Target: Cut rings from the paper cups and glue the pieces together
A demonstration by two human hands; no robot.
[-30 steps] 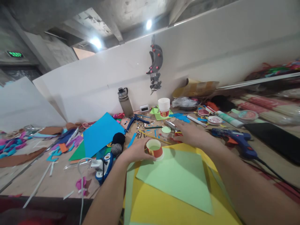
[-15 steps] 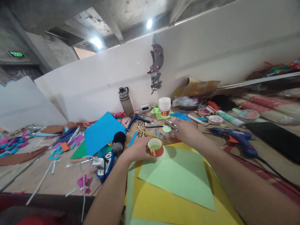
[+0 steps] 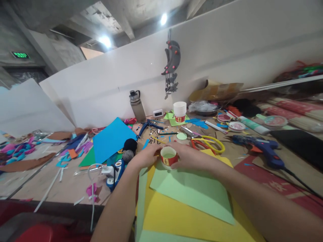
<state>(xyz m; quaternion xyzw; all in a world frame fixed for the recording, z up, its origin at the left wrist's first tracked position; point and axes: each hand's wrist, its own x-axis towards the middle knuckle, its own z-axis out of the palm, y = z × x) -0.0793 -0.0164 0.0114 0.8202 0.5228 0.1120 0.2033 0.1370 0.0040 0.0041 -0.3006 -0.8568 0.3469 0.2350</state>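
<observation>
A short red and white paper cup [image 3: 169, 158] stands on a light green sheet [image 3: 191, 191], with pale green showing inside it. My left hand [image 3: 148, 155] is at the cup's left side, its fingers curled round towards the back. On the right side, my right hand [image 3: 186, 157] closes on the cup, thumb at the front and fingers behind. Some fingertips are hidden by the cup. Under the green sheet lie larger yellow sheets [image 3: 171, 215]. Just beyond my right hand are yellow-handled scissors [image 3: 217, 144] and a red-handled pair [image 3: 202, 145].
A stack of paper cups [image 3: 180, 111] and a bottle [image 3: 137, 107] stand at the back. To the right lies a blue glue gun [image 3: 264, 148] with its cord. Blue card [image 3: 113, 139] and a power strip [image 3: 115, 174] lie on the left.
My right hand has come back from the scissors area to the cup, uncovering the scissors' handles. My left hand stays at the cup. The view has shifted slightly.
</observation>
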